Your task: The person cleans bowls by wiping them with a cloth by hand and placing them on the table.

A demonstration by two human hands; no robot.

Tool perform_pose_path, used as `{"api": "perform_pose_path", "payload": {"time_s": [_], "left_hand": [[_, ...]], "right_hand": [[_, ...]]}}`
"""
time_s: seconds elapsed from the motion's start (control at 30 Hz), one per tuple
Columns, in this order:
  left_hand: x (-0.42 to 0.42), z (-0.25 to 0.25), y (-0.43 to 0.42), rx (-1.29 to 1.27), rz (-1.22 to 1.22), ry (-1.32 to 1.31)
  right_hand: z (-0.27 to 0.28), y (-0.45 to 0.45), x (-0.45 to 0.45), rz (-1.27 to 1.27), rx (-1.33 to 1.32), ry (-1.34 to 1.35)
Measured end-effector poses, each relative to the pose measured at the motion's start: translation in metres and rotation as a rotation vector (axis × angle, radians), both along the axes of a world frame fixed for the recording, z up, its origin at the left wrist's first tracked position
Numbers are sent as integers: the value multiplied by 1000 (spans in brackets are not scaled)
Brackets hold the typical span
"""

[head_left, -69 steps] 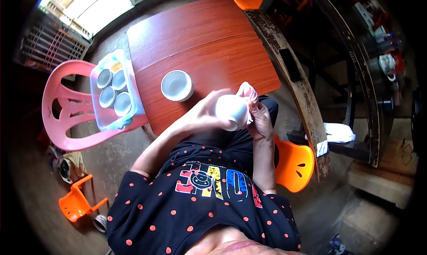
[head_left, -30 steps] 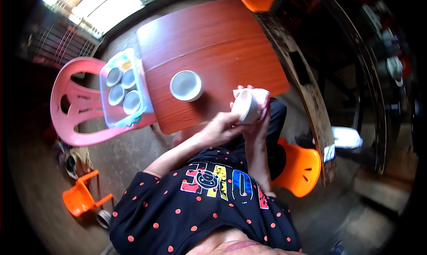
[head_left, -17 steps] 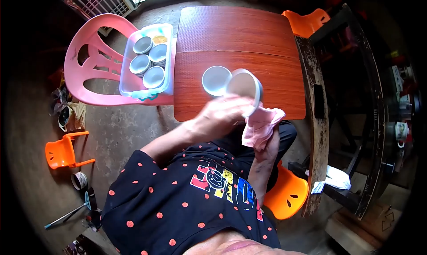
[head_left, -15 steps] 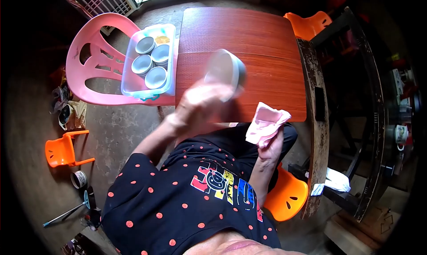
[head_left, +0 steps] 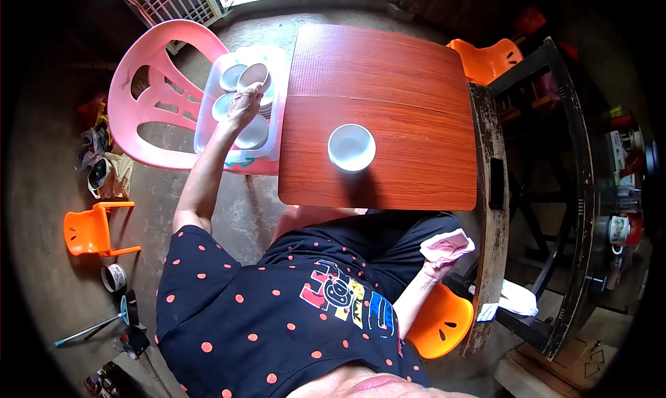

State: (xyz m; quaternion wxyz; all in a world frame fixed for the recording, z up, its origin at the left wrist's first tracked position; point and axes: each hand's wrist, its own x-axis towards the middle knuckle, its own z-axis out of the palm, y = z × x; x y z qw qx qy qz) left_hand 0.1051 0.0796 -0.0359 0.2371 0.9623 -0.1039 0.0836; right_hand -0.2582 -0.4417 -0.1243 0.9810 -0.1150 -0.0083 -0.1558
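My left hand (head_left: 244, 106) reaches into the clear plastic box (head_left: 207, 136) and grips the rim of a bowl (head_left: 254, 74), which is tilted above the stacks. Several more bowls (head_left: 251, 133) sit stacked around it in the box. On the table (head_left: 388, 72) a single pale bowl (head_left: 352, 147) stands upright near the front edge, with no hand on it. My right hand (head_left: 436, 269) is closed round a folded pink cloth (head_left: 447, 247) beside my thigh, just off the table's front right corner.
A pink plastic chair (head_left: 125, 86) holds the box, left of the table. A worn wooden frame (head_left: 490, 141) runs along the table's right side. Orange chairs stand at the far right (head_left: 488, 59), near right (head_left: 442, 322) and left (head_left: 86, 231).
The bowl from my left hand now stands on the table. That hand has moved left to the box and taken hold of another bowl. My right hand has moved lower and right with the cloth.
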Motion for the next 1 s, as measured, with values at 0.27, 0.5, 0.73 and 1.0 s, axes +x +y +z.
{"api": "perform_pose_path", "payload": {"time_s": [0.27, 0.5, 0.73, 1.0], "left_hand": [[3, -17, -9, 212, -30, 85], [13, -35, 0, 243, -43, 210], [26, -49, 14, 280, -130, 244], [32, -56, 22, 228, -227, 181]], "right_hand": [[2, 19, 5, -129, -4, 148], [16, 22, 14, 48, 82, -23], [21, 26, 16, 76, 123, -45], [26, 31, 19, 166, 194, -240]]}}
